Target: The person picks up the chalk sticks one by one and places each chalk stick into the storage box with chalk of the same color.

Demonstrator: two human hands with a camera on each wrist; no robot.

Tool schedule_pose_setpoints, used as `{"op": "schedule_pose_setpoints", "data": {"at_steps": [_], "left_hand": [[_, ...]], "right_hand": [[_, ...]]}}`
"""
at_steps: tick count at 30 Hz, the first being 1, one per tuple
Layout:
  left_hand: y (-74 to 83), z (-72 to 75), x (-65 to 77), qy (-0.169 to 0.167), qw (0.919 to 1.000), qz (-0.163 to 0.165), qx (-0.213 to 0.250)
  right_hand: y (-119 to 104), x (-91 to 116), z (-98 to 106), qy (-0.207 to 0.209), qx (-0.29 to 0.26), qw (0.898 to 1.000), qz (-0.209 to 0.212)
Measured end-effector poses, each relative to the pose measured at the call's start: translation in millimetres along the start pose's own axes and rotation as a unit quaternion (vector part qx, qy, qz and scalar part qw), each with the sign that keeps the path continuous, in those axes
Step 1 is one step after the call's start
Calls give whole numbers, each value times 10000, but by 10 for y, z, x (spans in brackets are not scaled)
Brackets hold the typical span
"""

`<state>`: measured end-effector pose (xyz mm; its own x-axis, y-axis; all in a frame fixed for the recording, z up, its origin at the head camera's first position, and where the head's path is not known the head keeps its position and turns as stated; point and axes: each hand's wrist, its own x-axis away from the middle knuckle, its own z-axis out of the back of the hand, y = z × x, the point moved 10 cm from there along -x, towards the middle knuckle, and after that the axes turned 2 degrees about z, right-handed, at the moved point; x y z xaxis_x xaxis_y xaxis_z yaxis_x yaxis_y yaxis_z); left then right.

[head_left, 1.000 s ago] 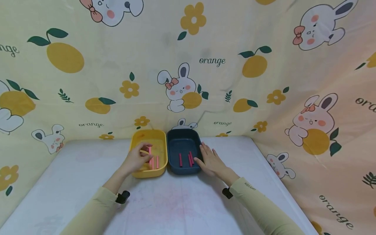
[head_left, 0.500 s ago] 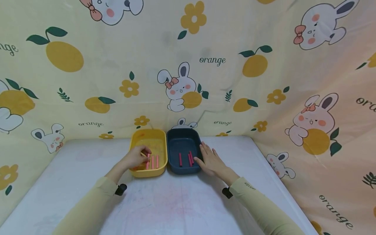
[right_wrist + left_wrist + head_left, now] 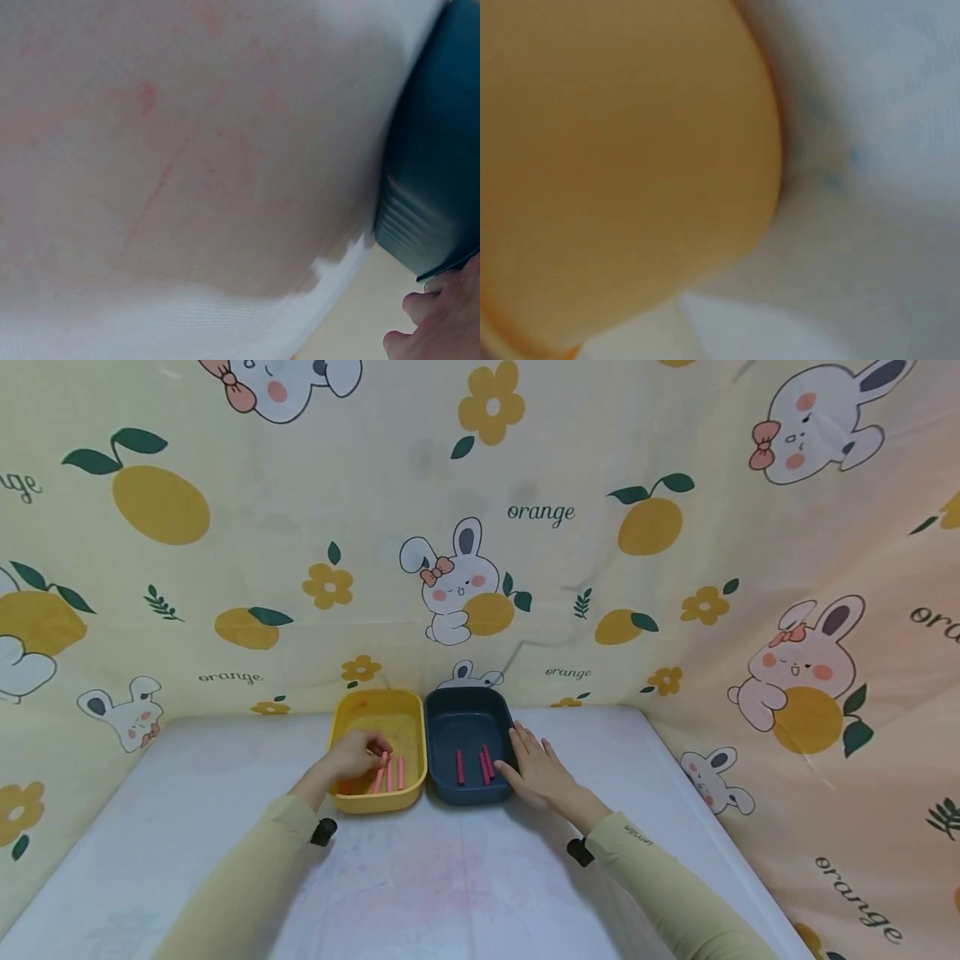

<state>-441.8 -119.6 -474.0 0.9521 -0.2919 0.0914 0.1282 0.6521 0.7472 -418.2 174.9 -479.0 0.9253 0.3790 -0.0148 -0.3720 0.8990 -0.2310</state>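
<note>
In the head view my left hand [image 3: 358, 755] reaches into the yellow bin [image 3: 408, 702]. Its thumb and fingers pinch a short pink stick [image 3: 386, 758] that looks like chalk. Beneath and beside the fingertips, more pink sticks [image 3: 401, 772] lie roughly parallel on the bin floor. My right hand [image 3: 542, 772] rests with straight fingers along the right rim of the dark blue bin [image 3: 468, 718], which holds three darker red sticks [image 3: 461, 768]. The left wrist view shows only the yellow bin's outer wall [image 3: 630, 165], blurred. In the right wrist view, fingers [image 3: 442, 319] touch the blue bin's edge.
Both bins stand side by side against a printed cloth backdrop [image 3: 555, 593] at the table's far edge. Faint pink smudges mark the white tabletop [image 3: 450, 877] in front of them. A black wrist camera [image 3: 324, 832] hangs under the left sleeve.
The left hand has lowered a pink stick onto the left side of the yellow bin's floor and released it. Its fingertips have since shifted slightly right, pinching another. The right hand stays put.
</note>
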Motion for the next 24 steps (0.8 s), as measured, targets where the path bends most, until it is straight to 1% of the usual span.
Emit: {"op": "schedule_pose_setpoints", "data": {"at_steps": [3, 6, 9, 12, 19, 21, 24], "left_hand": [[-50, -31, -15, 95, 9997, 174, 110], [-118, -48, -22, 235, 9986, 445, 155], [-130, -26, -29, 380, 9980, 496, 33], [-146, -19, -31, 434, 9974, 571, 23], [-187, -47, -15, 379, 9955, 856, 113], [-181, -49, -14, 367, 9953, 883, 151], [-167, -42, -29, 422, 9958, 792, 152]], "right_hand": [[-7, 1, 6, 38, -66, 10000, 38], [-2, -3, -4, 25, -95, 9999, 37], [5, -7, -6, 9, -84, 10000, 6], [2, -7, 4, 19, -86, 10000, -4], [-7, 0, 1, 32, -56, 10000, 29], [-7, 4, 8, 38, -51, 10000, 14], [-2, 4, 12, 57, -56, 10000, -11]]}}
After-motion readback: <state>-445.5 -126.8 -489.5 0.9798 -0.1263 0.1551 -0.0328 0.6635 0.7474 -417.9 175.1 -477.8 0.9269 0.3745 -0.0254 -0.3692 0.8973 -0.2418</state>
